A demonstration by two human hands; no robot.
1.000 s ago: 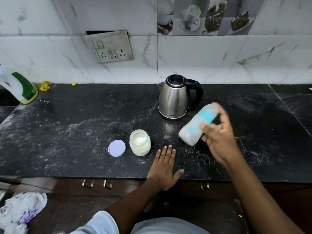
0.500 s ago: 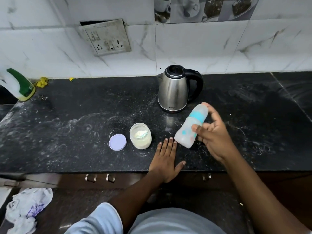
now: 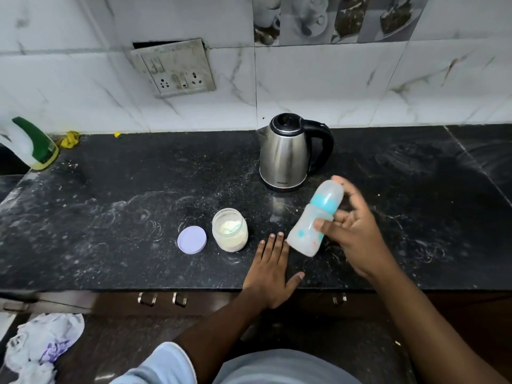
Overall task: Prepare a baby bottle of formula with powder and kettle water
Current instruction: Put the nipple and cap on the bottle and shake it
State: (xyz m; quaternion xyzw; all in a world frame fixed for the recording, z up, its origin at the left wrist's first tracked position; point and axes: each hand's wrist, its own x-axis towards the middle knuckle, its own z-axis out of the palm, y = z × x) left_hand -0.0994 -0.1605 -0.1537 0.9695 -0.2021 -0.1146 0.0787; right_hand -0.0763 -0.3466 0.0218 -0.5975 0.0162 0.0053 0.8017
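Observation:
My right hand (image 3: pixel 353 234) grips a capped baby bottle (image 3: pixel 314 221) with a turquoise collar, tilted with its cap up and to the right, above the black counter (image 3: pixel 124 217). The liquid inside looks cloudy white. My left hand (image 3: pixel 273 268) lies flat on the counter's front edge, fingers spread, holding nothing. An open glass jar of pale formula powder (image 3: pixel 230 230) stands left of that hand, with its lilac lid (image 3: pixel 192 239) lying beside it. Behind the bottle stands a steel kettle (image 3: pixel 288 152) with a black handle and a shut lid.
A green and white spray bottle (image 3: pixel 29 144) stands at the far left. Yellow scraps (image 3: pixel 69 138) lie by the wall. A wall socket plate (image 3: pixel 177 69) hangs loose above the counter. A crumpled cloth (image 3: pixel 41 345) lies on the floor at lower left. Powder dusts the counter.
The bottle in my right hand has shifted slightly and changed tilt between frames, blurred earlier. My left hand has stayed flat on the counter. The camera view has shifted a little.

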